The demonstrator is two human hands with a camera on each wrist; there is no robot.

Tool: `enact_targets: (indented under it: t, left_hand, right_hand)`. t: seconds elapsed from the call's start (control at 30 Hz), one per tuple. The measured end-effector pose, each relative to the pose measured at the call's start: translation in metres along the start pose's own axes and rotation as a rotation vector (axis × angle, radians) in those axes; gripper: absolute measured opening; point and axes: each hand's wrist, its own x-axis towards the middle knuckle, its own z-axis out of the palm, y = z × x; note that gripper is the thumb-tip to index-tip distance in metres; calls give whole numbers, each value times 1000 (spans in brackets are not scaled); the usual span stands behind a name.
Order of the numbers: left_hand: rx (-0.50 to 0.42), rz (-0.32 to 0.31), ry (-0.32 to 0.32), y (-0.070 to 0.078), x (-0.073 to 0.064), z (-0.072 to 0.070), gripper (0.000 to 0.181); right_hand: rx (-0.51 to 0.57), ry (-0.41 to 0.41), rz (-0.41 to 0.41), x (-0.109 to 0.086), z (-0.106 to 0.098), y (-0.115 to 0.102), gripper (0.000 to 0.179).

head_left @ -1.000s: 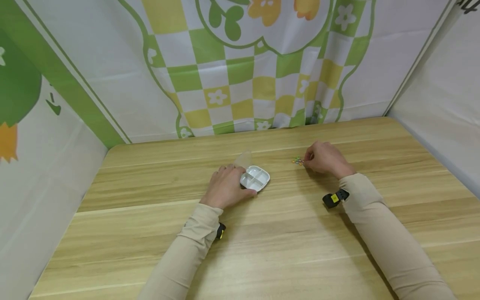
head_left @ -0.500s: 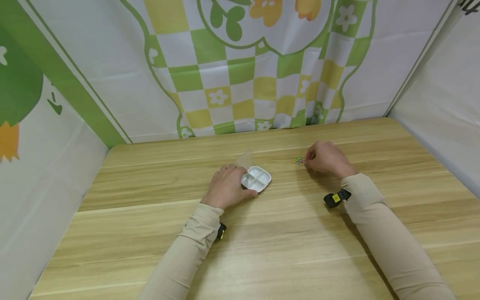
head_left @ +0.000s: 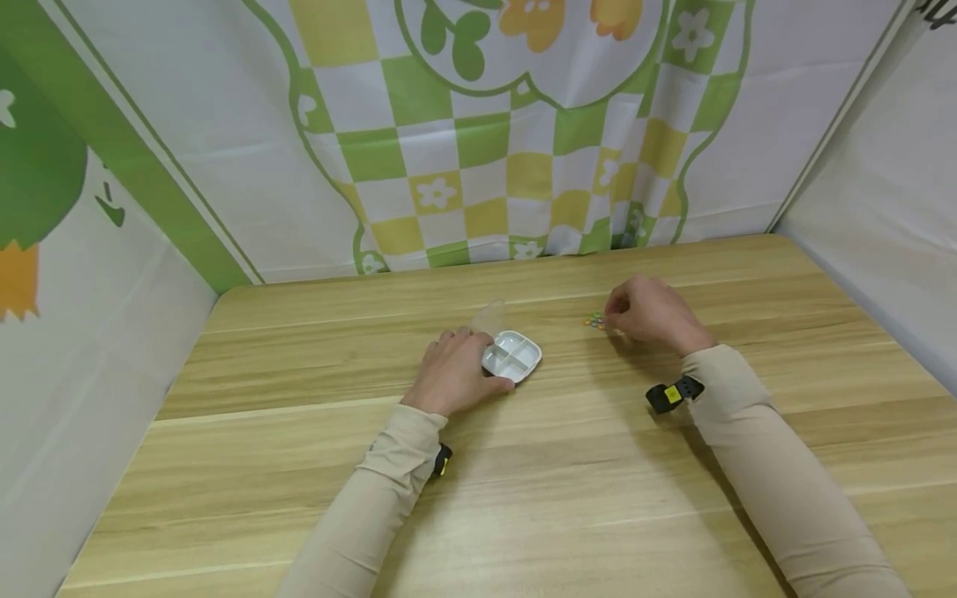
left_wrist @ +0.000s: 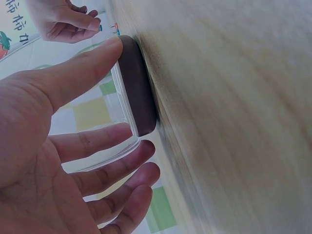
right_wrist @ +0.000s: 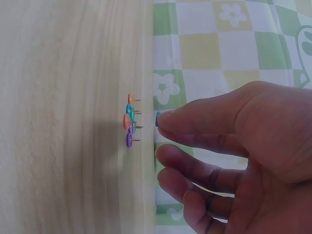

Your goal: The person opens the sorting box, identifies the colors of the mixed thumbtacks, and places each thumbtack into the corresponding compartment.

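Observation:
A small white box (head_left: 512,357) with four-way dividers sits on the table, its clear lid (head_left: 489,317) swung back behind it. My left hand (head_left: 453,374) holds this compartment box by its edges, thumb at the near corner and index finger at the far side; its dark outer wall (left_wrist: 136,87) shows in the left wrist view. Several colourful thumbtacks (right_wrist: 130,121) lie point up in a small cluster to the right. Just above them, my right hand (head_left: 649,314) pinches a blue thumbtack (right_wrist: 158,119) between thumb and index finger, raised off the table.
The wooden table (head_left: 538,498) reaches back to a green and yellow checked curtain (head_left: 478,166). White fabric walls stand at the left and right. Both wrists wear black straps (head_left: 673,394).
My right hand has lifted slightly from the cluster with a blue thumbtack between its fingertips. My left hand stays at the box.

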Motion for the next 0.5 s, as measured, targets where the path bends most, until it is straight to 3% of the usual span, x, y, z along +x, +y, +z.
enact_targets:
  t: [0.5]
  left_hand:
    - [6, -1, 2, 0, 0, 0, 66]
  right_hand:
    - [12, 25, -87, -2, -1, -17, 7]
